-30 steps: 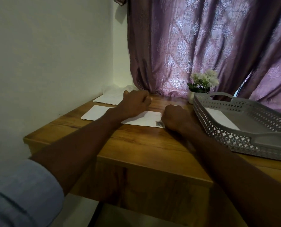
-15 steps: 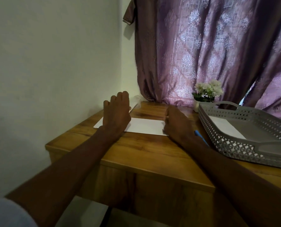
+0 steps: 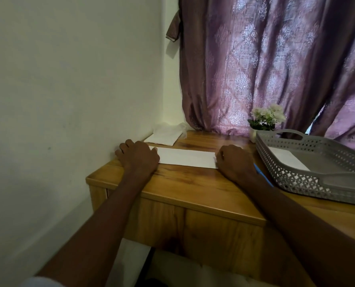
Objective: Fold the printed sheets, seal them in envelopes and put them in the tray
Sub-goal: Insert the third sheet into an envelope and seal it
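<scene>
A long white folded sheet (image 3: 186, 157) lies flat on the wooden table (image 3: 193, 183), parallel to its front edge. My left hand (image 3: 138, 157) covers the sheet's left end with its fingers curled down and its thumb on the paper. At the sheet's right end, my right hand (image 3: 233, 160) pinches the paper with curled fingers. To the right stands a grey perforated tray (image 3: 296, 177) holding one white envelope (image 3: 287, 159).
A loose pile of white paper or envelopes (image 3: 165, 135) sits in the back left corner by the wall. A blue pen (image 3: 262, 176) lies between my right wrist and the tray. A small pot of white flowers (image 3: 265, 119) stands behind the tray, before the purple curtain.
My left hand slid from the middle of the sheet to its left end and curled its fingers. My right hand stayed at the right end. The camera tilted up and left.
</scene>
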`<state>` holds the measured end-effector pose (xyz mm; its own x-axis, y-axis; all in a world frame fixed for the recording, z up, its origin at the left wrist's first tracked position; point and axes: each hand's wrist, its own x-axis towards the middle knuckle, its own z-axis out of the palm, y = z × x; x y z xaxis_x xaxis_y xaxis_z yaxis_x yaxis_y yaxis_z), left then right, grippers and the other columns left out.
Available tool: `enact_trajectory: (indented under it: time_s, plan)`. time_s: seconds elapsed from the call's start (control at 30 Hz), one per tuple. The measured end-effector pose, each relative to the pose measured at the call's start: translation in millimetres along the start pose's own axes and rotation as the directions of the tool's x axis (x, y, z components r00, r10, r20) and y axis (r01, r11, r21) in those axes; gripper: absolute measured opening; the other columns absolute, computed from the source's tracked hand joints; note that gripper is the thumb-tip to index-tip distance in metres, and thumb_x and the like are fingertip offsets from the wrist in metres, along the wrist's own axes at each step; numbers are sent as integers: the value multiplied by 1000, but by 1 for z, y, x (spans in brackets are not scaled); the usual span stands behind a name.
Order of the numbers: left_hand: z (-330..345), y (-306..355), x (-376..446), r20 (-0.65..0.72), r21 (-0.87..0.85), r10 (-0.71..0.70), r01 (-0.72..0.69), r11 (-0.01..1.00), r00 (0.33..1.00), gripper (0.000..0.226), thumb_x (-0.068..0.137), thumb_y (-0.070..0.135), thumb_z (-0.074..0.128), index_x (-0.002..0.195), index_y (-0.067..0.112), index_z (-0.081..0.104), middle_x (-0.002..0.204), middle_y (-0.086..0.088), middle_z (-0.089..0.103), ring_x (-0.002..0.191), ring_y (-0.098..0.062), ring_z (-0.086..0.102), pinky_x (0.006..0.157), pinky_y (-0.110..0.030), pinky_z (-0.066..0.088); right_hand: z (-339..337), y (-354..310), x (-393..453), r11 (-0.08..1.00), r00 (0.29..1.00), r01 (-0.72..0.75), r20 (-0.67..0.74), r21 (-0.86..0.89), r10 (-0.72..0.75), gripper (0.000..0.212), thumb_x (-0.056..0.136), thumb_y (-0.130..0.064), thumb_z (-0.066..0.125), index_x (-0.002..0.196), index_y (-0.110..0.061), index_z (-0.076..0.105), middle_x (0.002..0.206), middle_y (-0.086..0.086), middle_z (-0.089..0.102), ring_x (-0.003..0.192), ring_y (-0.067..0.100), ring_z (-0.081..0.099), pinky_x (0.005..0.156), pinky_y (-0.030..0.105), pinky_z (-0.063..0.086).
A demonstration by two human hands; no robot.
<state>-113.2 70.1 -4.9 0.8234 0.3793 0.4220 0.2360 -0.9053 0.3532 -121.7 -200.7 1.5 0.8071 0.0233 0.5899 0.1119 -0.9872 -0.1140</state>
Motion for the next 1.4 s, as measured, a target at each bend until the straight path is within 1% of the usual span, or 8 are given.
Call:
enact_trajectory:
  time_s: [0.23, 0.43, 0.6, 0.7, 0.8, 1.1, 1.27, 1.4]
  plan:
    - [-14, 0, -4, 68, -294, 67, -45, 955, 995, 49, 98, 35, 60, 134, 6, 45, 138, -17, 56, 127, -37, 52, 99, -44, 38, -6, -4, -8, 1000, 1000, -4, 22, -18, 4, 27, 99, -33, 49, 104, -15, 69, 109, 10, 68, 101, 32, 64, 75, 35, 42]
    - [-18, -12, 2, 147, -702, 102, 31, 711, 984, 38, 98, 16, 60, 135, 10, 51, 125, -9, 60, 95, -19, 60, 84, -34, 50, -2, -5, -7, 1000, 1000, -5, -4, -22, 5, 24, 99, -32, 48, 97, -15, 65, 103, 9, 66, 97, 31, 63, 78, 39, 47]
    - [-19, -15, 3, 102, -835, 121, 19, 550, 987, 30, 97, 8, 65, 125, 18, 57, 125, -13, 65, 98, -33, 71, 74, -40, 63, -4, -9, 0, 994, 985, 105, -138, 21, -101, 21, 97, -28, 51, 106, -16, 66, 111, 9, 66, 104, 32, 61, 83, 44, 47]
    - [-23, -15, 0, 69, -883, 98, 15, 470, 993, 30, 99, 3, 63, 125, 17, 58, 120, -13, 68, 84, -28, 72, 50, -21, 54, -16, -16, 10, 976, 969, 202, -161, 85, -186, 34, 99, -32, 53, 125, -12, 64, 123, 11, 69, 112, 34, 63, 93, 47, 48]
    - [-27, -17, -2, 59, -921, 97, 17, 389, 994, 28, 101, 3, 61, 124, 20, 60, 113, -12, 69, 68, -21, 73, 38, -20, 42, -24, -26, 23, 950, 979, 202, -77, 237, -189, 34, 101, -38, 52, 126, -19, 64, 123, 5, 71, 112, 29, 64, 97, 49, 48]
    - [-28, -17, -4, 103, -964, 56, 86, 251, 993, 28, 100, 8, 66, 127, 9, 62, 111, -15, 72, 62, -19, 74, 53, -28, 61, -44, -16, 46, 849, 997, 80, -35, 522, -73, 14, 86, -16, 75, 98, -20, 81, 85, -7, 72, 78, 4, 61, 74, 13, 44]
    - [-33, -9, -2, 162, -985, 50, 158, 76, 986, 19, 97, 15, 72, 113, 5, 68, 98, -14, 73, 76, -28, 77, 69, -35, 64, -64, -7, 47, 768, 990, 107, -141, 631, -22, 10, 84, -18, 77, 90, -25, 80, 78, -12, 71, 69, -4, 60, 71, 17, 43]
    - [-65, 33, 17, 133, -988, 64, 138, -67, 989, 19, 93, 24, 77, 98, 8, 70, 83, -9, 75, 70, -23, 75, 61, -29, 59, -96, 12, 56, 709, 977, 123, -209, 694, 36, 11, 85, -21, 77, 95, -21, 81, 81, -10, 73, 69, 3, 64, 68, 21, 49]
